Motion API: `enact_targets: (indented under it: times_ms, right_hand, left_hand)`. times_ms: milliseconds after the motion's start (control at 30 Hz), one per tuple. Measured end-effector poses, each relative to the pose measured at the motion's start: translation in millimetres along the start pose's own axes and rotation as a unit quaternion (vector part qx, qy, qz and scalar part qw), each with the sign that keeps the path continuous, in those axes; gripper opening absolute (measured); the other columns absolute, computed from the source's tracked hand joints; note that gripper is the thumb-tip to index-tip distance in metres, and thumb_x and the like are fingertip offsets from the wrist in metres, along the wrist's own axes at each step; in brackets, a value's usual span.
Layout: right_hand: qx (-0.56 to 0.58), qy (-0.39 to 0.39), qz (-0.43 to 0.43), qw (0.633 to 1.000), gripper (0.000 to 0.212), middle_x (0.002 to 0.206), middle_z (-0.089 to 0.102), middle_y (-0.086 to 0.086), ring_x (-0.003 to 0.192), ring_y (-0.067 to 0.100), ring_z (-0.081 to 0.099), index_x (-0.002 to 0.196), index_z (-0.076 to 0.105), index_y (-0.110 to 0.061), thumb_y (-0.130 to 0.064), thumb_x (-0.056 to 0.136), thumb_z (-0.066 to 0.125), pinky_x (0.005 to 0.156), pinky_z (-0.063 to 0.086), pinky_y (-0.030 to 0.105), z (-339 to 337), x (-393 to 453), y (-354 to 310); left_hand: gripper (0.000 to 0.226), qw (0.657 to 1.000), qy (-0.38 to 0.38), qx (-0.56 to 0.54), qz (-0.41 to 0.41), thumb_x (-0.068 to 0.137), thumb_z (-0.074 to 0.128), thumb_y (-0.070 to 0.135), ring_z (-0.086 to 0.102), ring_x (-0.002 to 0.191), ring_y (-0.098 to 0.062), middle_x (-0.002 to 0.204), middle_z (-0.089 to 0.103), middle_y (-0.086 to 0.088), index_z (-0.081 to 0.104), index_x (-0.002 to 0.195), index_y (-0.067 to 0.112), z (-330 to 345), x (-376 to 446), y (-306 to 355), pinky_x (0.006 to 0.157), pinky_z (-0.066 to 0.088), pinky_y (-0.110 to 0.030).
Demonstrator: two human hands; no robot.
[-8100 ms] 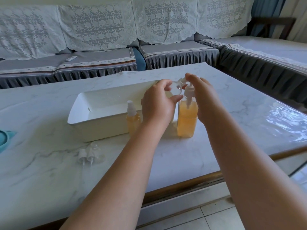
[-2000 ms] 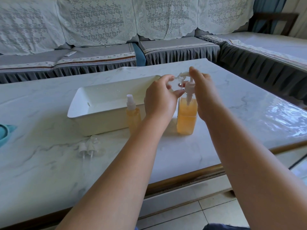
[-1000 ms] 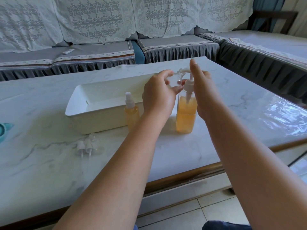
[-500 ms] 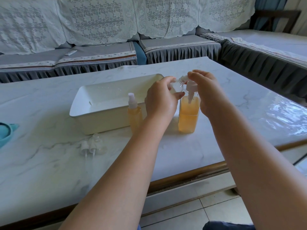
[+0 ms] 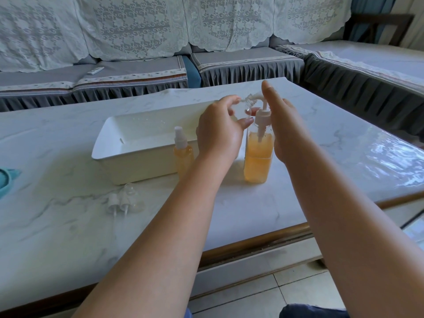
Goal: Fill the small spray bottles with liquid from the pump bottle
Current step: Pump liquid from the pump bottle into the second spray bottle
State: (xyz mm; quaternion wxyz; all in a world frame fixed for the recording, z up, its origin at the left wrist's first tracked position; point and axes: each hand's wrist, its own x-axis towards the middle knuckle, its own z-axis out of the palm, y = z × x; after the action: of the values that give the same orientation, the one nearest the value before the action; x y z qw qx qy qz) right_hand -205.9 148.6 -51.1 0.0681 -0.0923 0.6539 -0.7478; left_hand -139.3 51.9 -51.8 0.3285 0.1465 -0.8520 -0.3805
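The tall clear pump bottle of orange liquid (image 5: 258, 154) stands upright near the middle of the marble worktop (image 5: 321, 161), just right of the white rectangular plastic tray (image 5: 137, 154); its white pump head (image 5: 262, 111) points its spout left. The left hand (image 5: 221, 131) is curled round a small clear spray bottle (image 5: 246, 109), uncapped and mostly hidden by the fingers, holding its mouth up under the spout tip; the right hand (image 5: 283, 125) is loose and extended, forefinger raised above the pump head and touching nothing I can make out. The relation that matters: the small bottle's open neck sits directly left of and below the spout, long axis roughly upright, while the right forefinger hangs over the plunger; a press straight down looks like the next move, and any drift of the left hand would likely spill. A filled, capped small orange spray bottle (image 5: 182, 152) stands against the tray's near wall; two loose white spray caps (image 5: 121, 200) lie toward the near left edge.
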Motion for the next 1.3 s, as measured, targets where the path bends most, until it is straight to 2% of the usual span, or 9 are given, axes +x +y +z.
enact_targets:
  times_ms: [133, 267, 433, 600, 700, 833, 1000, 1167, 1300]
  right_hand:
    - [-0.001, -0.005, -0.003, 1.0, 0.053, 0.093, 0.072, 0.005, 0.082, 0.017, 0.065, 0.127, 0.053, -0.011, -0.051, 0.093, 0.057, 0.066, 0.046, 0.029, -1, 0, 0]
    - [0.002, -0.006, -0.025, 1.0, 0.048, 0.093, 0.071, 0.006, 0.075, 0.014, 0.064, 0.128, 0.053, -0.004, -0.037, 0.094, 0.06, 0.057, 0.046, 0.024, -3, 2, 5]
    - [-0.017, 0.015, -0.033, 0.999, 0.045, 0.1, 0.071, 0.007, 0.081, 0.015, 0.063, 0.129, 0.053, -0.01, -0.034, 0.092, 0.063, 0.067, 0.047, 0.028, -4, 4, 8]
    - [-0.005, -0.009, -0.011, 1.0, 0.05, 0.091, 0.073, 0.002, 0.079, 0.015, 0.065, 0.126, 0.055, -0.009, -0.048, 0.094, 0.057, 0.063, 0.045, 0.028, -2, 0, 2]
    - [-0.004, -0.009, -0.001, 1.0, 0.061, 0.094, 0.073, 0.002, 0.081, 0.014, 0.067, 0.13, 0.052, -0.012, -0.058, 0.09, 0.056, 0.064, 0.047, 0.028, -2, -3, -1]
    - [-0.011, -0.009, 0.0, 1.0, 0.063, 0.097, 0.073, 0.003, 0.083, 0.014, 0.067, 0.13, 0.054, -0.013, -0.062, 0.089, 0.053, 0.068, 0.049, 0.029, -2, -4, -2]
    - [-0.004, -0.007, -0.001, 1.0, 0.048, 0.092, 0.072, 0.002, 0.083, 0.016, 0.065, 0.126, 0.052, -0.012, -0.049, 0.095, 0.055, 0.068, 0.047, 0.029, -1, -5, -2]
    - [-0.03, 0.035, -0.055, 0.997, 0.028, 0.087, 0.068, -0.002, 0.082, 0.013, 0.062, 0.122, 0.052, -0.019, -0.031, 0.097, 0.055, 0.073, 0.048, 0.03, 4, -5, 6]
    - [-0.034, 0.03, -0.053, 0.998, 0.03, 0.084, 0.066, -0.002, 0.08, 0.013, 0.06, 0.125, 0.051, -0.019, -0.028, 0.097, 0.054, 0.071, 0.047, 0.029, 3, -3, 6]
  left_hand:
    - [0.051, 1.0, -0.002, -0.002, -0.001, 0.079, 0.077, 0.03, 0.059, 0.098, -0.017, 0.107, 0.066, 0.002, 0.06, 0.127, 0.026, -1, 0, 0, 0.086, 0.048, -0.033]
    - [0.051, 1.0, -0.01, 0.013, -0.005, 0.08, 0.076, 0.025, 0.059, 0.101, -0.017, 0.109, 0.066, 0.002, 0.06, 0.128, 0.024, 0, -1, -1, 0.086, 0.047, -0.032]
    - [0.048, 1.0, -0.018, 0.022, -0.014, 0.082, 0.075, 0.023, 0.06, 0.102, -0.019, 0.11, 0.066, 0.001, 0.06, 0.128, 0.024, 3, -4, -3, 0.088, 0.048, -0.035]
    - [0.05, 1.0, -0.001, 0.005, -0.003, 0.079, 0.076, 0.03, 0.059, 0.097, -0.016, 0.105, 0.065, 0.004, 0.06, 0.127, 0.026, 0, 0, 0, 0.085, 0.048, -0.032]
    - [0.05, 1.0, -0.001, 0.003, 0.0, 0.079, 0.077, 0.031, 0.059, 0.097, -0.016, 0.105, 0.065, 0.004, 0.061, 0.126, 0.026, -1, 1, 0, 0.086, 0.048, -0.033]
    - [0.05, 1.0, -0.002, 0.003, -0.001, 0.079, 0.077, 0.031, 0.059, 0.097, -0.017, 0.105, 0.065, 0.004, 0.061, 0.126, 0.027, 0, 1, 0, 0.087, 0.049, -0.034]
    - [0.05, 1.0, -0.001, 0.004, -0.001, 0.079, 0.077, 0.029, 0.059, 0.097, -0.017, 0.106, 0.065, 0.003, 0.061, 0.126, 0.026, 0, 1, -1, 0.086, 0.049, -0.034]
    - [0.049, 1.0, -0.014, 0.022, -0.002, 0.081, 0.075, 0.022, 0.06, 0.104, -0.019, 0.111, 0.067, 0.001, 0.06, 0.128, 0.025, 2, -3, -4, 0.089, 0.049, -0.036]
    - [0.048, 1.0, -0.021, 0.021, -0.004, 0.081, 0.075, 0.023, 0.06, 0.101, -0.019, 0.107, 0.066, 0.001, 0.061, 0.127, 0.024, 2, -4, -5, 0.089, 0.049, -0.036]
